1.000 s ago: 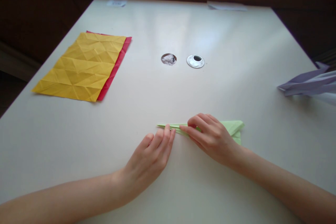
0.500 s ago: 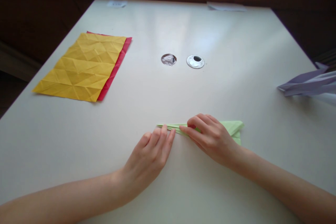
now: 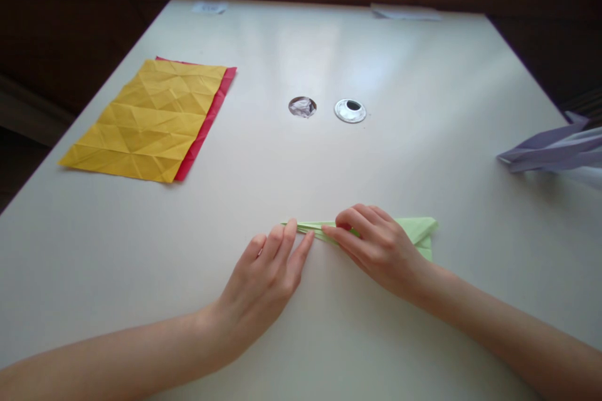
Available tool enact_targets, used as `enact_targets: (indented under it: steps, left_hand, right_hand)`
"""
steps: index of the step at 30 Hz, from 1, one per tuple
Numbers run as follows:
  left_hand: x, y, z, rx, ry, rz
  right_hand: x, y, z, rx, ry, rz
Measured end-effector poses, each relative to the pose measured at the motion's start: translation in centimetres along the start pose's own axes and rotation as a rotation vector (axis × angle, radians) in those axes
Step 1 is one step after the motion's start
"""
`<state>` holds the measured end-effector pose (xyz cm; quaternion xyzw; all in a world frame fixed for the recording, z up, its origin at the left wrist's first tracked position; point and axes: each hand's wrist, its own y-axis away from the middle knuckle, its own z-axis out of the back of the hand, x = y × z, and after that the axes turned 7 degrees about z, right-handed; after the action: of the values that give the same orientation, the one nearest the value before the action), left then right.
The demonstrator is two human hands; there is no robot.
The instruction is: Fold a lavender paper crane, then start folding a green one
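Note:
A light green folded paper (image 3: 418, 227) lies flat on the white table (image 3: 329, 338), narrowing to a point on the left. My right hand (image 3: 379, 247) rests on its middle, fingers pressing it down. My left hand (image 3: 266, 276) lies palm down beside it, fingertips touching the narrow left tip. Much of the paper's middle is hidden under my right hand.
A creased yellow sheet (image 3: 145, 119) lies on a red sheet (image 3: 209, 116) at the left. A round hole with crumpled foil (image 3: 302, 106) and a round metal grommet (image 3: 350, 110) sit mid-table. A lilac folded paper (image 3: 550, 150) lies at the right edge. White papers (image 3: 404, 11) lie far back.
My left hand's fingertips have slid slightly left and up along the paper's narrow tip. My right hand and the paper stay put.

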<state>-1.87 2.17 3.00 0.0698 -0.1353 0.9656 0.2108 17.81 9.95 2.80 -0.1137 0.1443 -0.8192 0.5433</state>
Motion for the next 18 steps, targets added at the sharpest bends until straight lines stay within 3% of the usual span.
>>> enact_targets:
  steps: [18]
  left_hand:
    - [0.05,0.05,-0.13,-0.010,0.020,-0.011]
  right_hand:
    - [0.01,-0.06,-0.01,0.010,0.011,0.014]
